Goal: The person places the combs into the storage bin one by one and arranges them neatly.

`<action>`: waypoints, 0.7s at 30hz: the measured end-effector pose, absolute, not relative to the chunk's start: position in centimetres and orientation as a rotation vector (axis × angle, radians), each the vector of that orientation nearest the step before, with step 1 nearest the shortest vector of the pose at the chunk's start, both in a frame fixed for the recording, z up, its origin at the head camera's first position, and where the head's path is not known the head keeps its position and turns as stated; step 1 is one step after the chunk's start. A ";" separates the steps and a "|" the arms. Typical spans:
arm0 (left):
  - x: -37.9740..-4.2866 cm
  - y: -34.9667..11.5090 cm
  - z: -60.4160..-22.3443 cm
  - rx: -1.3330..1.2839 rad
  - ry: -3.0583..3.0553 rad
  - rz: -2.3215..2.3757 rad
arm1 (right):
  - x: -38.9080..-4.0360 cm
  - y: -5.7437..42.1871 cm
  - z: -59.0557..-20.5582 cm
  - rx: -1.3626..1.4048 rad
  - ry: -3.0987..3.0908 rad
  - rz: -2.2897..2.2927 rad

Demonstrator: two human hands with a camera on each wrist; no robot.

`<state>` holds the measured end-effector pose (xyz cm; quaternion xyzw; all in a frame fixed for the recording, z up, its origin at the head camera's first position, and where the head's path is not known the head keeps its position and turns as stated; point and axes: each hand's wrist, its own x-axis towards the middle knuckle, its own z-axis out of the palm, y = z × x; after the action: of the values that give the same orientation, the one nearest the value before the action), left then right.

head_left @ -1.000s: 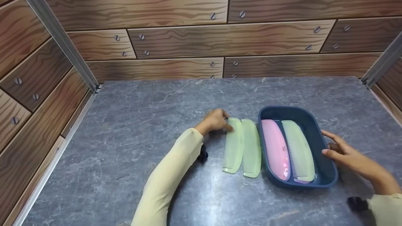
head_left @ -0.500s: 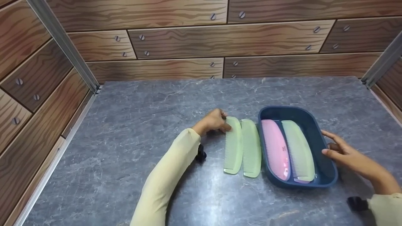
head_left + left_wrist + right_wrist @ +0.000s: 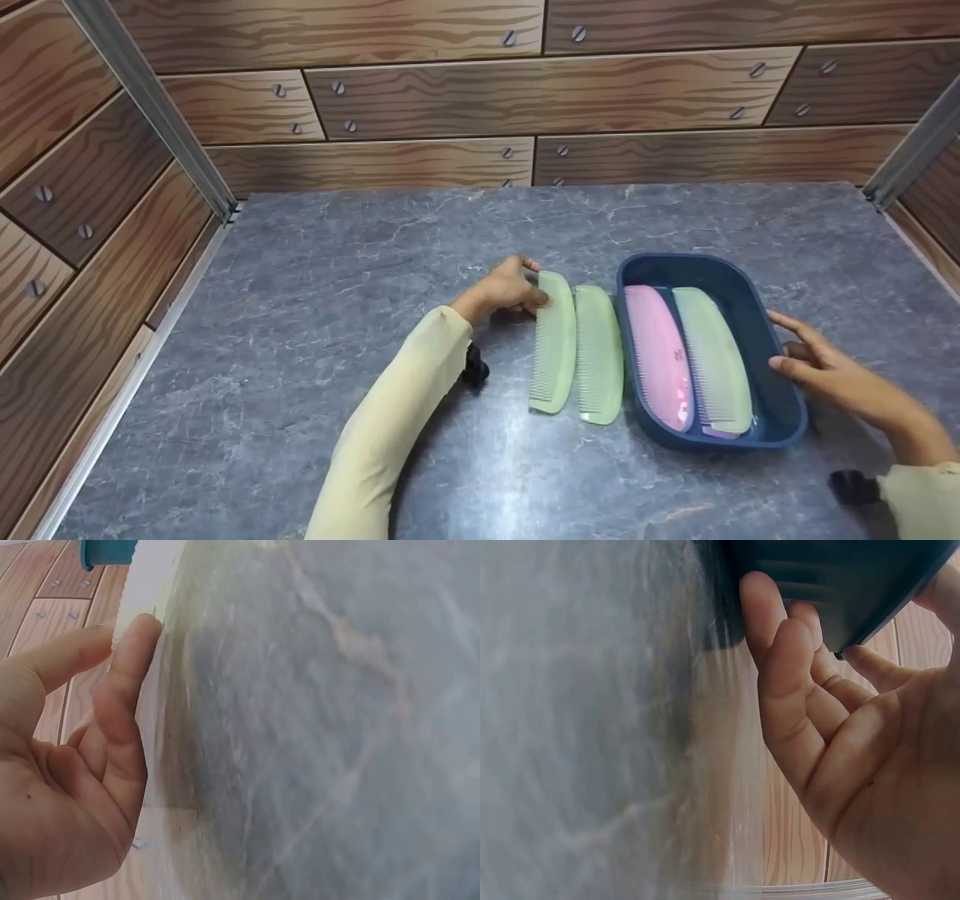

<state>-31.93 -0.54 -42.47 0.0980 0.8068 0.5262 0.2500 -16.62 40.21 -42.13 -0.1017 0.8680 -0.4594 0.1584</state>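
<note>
My left hand (image 3: 510, 285) pinches the far end of a pale green comb (image 3: 556, 345), thumb on its toothed edge. In the left wrist view the comb (image 3: 146, 585) shows between thumb and fingertips (image 3: 142, 634). A second pale green comb (image 3: 600, 356) lies just right of it, beside a dark blue bin (image 3: 769, 405). Inside the bin are a pink comb (image 3: 660, 360) and another green comb (image 3: 716, 360), with a pinkish edge showing beneath. My right hand (image 3: 832, 367) rests against the bin's right side, thumb at the rim; the right wrist view shows its fingers by the outer wall (image 3: 825, 585).
The grey marbled tabletop (image 3: 360, 300) extends left of and behind the combs. Wood-patterned panels (image 3: 420, 97) wall the back and sides, with metal posts (image 3: 150, 97) at the corners. Black wrist devices (image 3: 853, 487) sit close to the table.
The pinched green comb has slid slightly left and away from me, with its gap to the second green comb wider. My right hand and the bin have stayed still.
</note>
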 end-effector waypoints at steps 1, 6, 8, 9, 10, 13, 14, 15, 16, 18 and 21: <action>-32.0 -0.6 -42.5 0.258 2.188 1.451 | -16.6 40.2 -42.1 -0.284 2.489 -1.300; -31.9 -0.7 -42.3 0.244 2.173 1.540 | -16.6 40.3 -42.0 -0.263 2.500 -1.263; -31.7 -0.8 -42.2 0.244 2.177 1.572 | -16.5 40.2 -42.0 -0.261 2.499 -1.269; -31.7 -0.8 -42.1 0.244 2.179 1.588 | -16.5 40.2 -42.0 -0.262 2.501 -1.269; -31.7 -0.9 -42.1 0.242 2.182 1.601 | -16.5 40.2 -42.0 -0.264 2.505 -1.268; -31.7 -1.0 -42.0 0.229 2.178 1.639 | -16.5 40.2 -42.1 -0.270 2.518 -1.263; -31.8 -1.0 -41.9 0.226 2.174 1.649 | -16.5 40.2 -42.1 -0.272 2.520 -1.262; -31.8 -1.0 -41.9 0.225 2.167 1.663 | -16.5 40.2 -42.1 -0.275 2.521 -1.262; -31.8 -1.1 -41.8 0.225 2.158 1.675 | -16.5 40.2 -42.1 -0.278 2.520 -1.266; -31.9 -1.2 -41.6 0.225 2.142 1.693 | -16.5 40.2 -42.1 -0.283 2.514 -1.278; -32.0 -1.3 -41.2 0.233 2.135 1.704 | -16.6 40.2 -42.1 -0.290 2.494 -1.306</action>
<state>-32.02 -1.34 -41.21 0.0832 0.7633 0.6091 0.1986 -16.59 40.24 -42.13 -0.1011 0.8706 -0.4560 0.1549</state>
